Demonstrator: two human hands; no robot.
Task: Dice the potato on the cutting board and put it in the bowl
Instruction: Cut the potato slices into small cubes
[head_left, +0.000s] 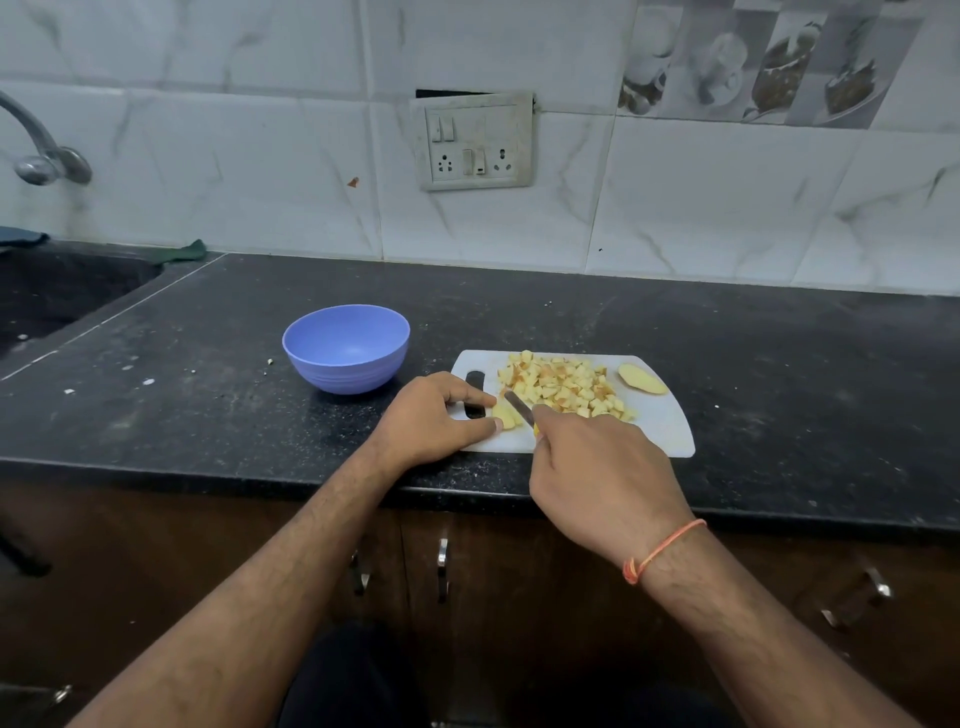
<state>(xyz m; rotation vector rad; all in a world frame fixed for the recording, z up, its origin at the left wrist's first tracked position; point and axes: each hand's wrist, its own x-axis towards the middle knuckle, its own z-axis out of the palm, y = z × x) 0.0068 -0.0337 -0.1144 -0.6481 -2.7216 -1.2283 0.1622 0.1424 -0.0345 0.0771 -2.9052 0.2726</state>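
Note:
A white cutting board (660, 421) lies on the black counter. A heap of diced potato (563, 384) covers its middle. One uncut potato slice (641, 379) lies at the board's far right. My left hand (434, 421) pinches a small potato piece (505, 415) at the board's left end, between finger and thumb. My right hand (602, 467) grips a knife (519, 408) whose blade lies against that piece. The yellow handle is mostly hidden in the fist. An empty blue bowl (347, 347) stands left of the board.
A dark sink (62, 296) is set into the counter at the far left, under a metal tap (41, 150). A socket panel (472, 140) hangs on the tiled wall. The counter's front edge (260, 475) runs just under my wrists, cabinet doors below.

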